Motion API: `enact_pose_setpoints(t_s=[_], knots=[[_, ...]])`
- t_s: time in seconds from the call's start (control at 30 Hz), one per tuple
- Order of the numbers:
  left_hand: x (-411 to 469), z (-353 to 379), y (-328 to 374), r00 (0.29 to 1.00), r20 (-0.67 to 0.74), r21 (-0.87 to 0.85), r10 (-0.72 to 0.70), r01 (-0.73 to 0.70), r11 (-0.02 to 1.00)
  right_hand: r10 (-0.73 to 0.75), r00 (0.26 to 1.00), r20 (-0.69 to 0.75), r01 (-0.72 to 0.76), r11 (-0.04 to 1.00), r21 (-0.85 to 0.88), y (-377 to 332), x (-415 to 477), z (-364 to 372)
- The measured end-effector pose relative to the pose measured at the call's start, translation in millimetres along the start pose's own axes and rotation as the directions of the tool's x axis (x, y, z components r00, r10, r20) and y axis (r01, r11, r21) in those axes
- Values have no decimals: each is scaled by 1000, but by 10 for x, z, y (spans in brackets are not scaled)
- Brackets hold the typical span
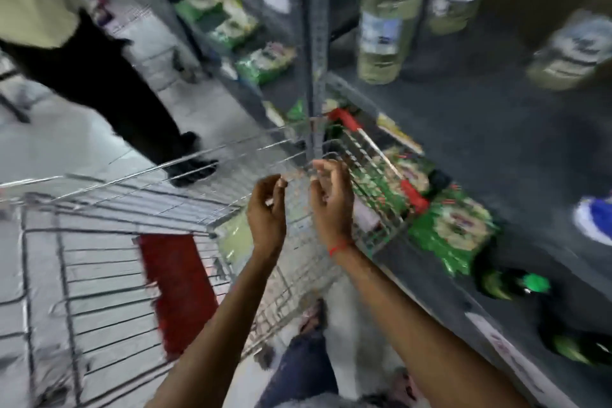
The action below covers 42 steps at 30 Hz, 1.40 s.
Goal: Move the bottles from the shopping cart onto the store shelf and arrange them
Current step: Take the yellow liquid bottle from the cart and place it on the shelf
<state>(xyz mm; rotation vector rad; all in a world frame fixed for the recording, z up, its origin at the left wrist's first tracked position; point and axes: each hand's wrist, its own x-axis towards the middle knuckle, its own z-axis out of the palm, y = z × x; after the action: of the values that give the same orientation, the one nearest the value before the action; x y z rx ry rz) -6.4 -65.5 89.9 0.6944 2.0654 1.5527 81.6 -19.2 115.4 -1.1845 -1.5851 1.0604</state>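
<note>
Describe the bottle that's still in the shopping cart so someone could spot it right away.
Start at the wire shopping cart beside the grey shelf. Look at its far end, just below the left hand. The bottle lies there: pale yellow-green, blurred, next to the cart's red flap.

— How are the arms lying?

— Both forearms are reaching up from six o'clock toward twelve, bare, side by side and apart.

— And the hands?

— The left hand is curling loosely, fingers bent inward, holding nothing. The right hand is cupping half-open, palm facing nine o'clock, also holding nothing. A red thread is circling the right wrist.
</note>
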Motion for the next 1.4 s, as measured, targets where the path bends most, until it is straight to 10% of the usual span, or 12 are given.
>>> enact_pose_setpoints(t_s=[0.13, 0.3, 0.53, 0.8, 0.97, 1.13, 1.4], knots=[[574, -379, -751, 978, -100, 48, -181, 186, 981, 323, 910, 261, -306, 946, -104, 547, 81, 1001], [1067, -645, -1734, 900, -94, 357, -426, 430, 829, 675, 616, 406, -614, 734, -290, 1285, 50, 1789], [1308, -840, -2404, 770, 238, 667, -592, 313, 676, 884, 314, 346, -844, 427, -325, 1942, 8, 2282], [969, -539, -2851, 892, 147, 932, -428, 20, 361, 898, 333, 287, -811, 428, -400, 2465, 31, 2414], [1027, -575, -3069, 908, 162, 880, -386, 44, 472, 883, 343, 321, -847, 438, -301, 2485, -28, 2342], [1149, -758, -3082, 779, 277, 592, -562, 322, 739, 883, 307, 354, -861, 416, -293, 2558, -11, 2159], [1199, -851, -3065, 534, 460, 523, -709, 482, 703, 866, 363, 344, -860, 454, -235, 2691, -31, 1999]])
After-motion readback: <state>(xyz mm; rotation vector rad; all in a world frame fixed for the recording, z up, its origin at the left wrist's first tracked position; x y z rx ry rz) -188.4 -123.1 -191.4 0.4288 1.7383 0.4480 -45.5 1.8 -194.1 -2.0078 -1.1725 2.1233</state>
